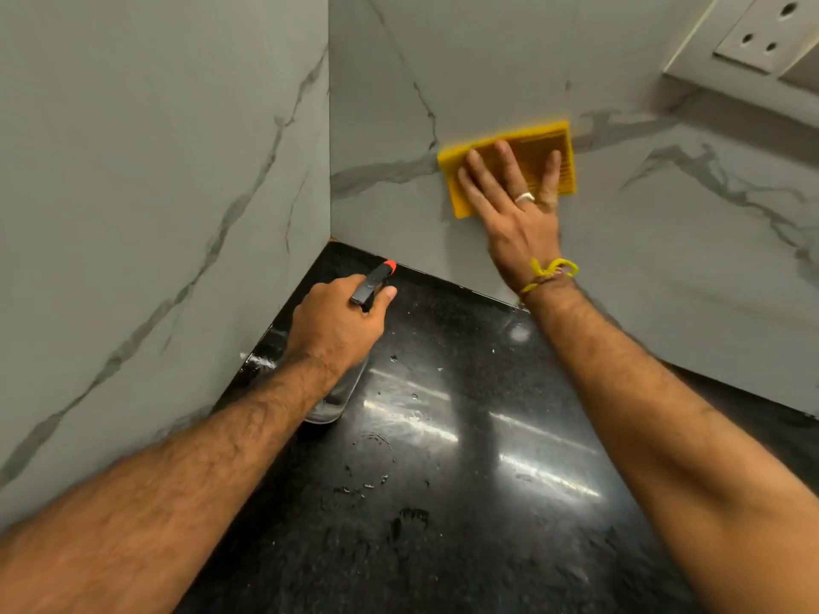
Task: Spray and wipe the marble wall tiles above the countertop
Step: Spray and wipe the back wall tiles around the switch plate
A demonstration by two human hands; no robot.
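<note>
A yellow cloth lies flat against the grey-veined marble back wall, a short way above the countertop and close to the corner. My right hand presses it to the tile with straight, spread fingers; the cloth's edges look blurred. My left hand grips the neck of a clear spray bottle with a black trigger head and orange nozzle. The bottle stands on the black countertop beside the marble left wall. My hand hides most of the bottle's top.
A white socket plate is set in the back wall at the upper right. The polished black countertop shows water drops and light reflections. The two marble walls meet in a corner just left of the cloth.
</note>
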